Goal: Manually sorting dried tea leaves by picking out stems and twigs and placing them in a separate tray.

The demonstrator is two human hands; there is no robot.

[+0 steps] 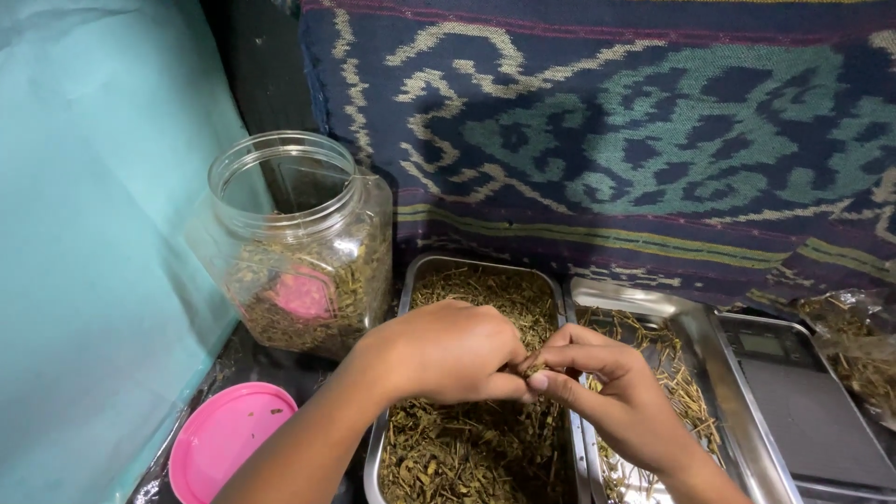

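Head view shows a small bit of dried herb (535,371) pinched between both hands, held just above the seam where two metal trays meet. Left hand (446,353) has its fingers curled together, thumb and fingertips clamped on the herb bit; right hand (605,378) meets it from the right, its thumb and forefinger closed on the same bit. Below the left hand lies the left tray (407,291), filled with chopped dried herb. Just beside it on the right lies the right tray (644,301), holding a thinner scatter of stems, with bare metal showing at its far edge. Right of that tray sits a digital scale (793,392), and at the far right edge a clear bag (859,350) of herb. Far left stands an open clear jar (299,245), partly filled with herb. Near left, on the dark table (252,364), lies a pink lid (229,437). A patterned cloth (607,140) hangs behind.
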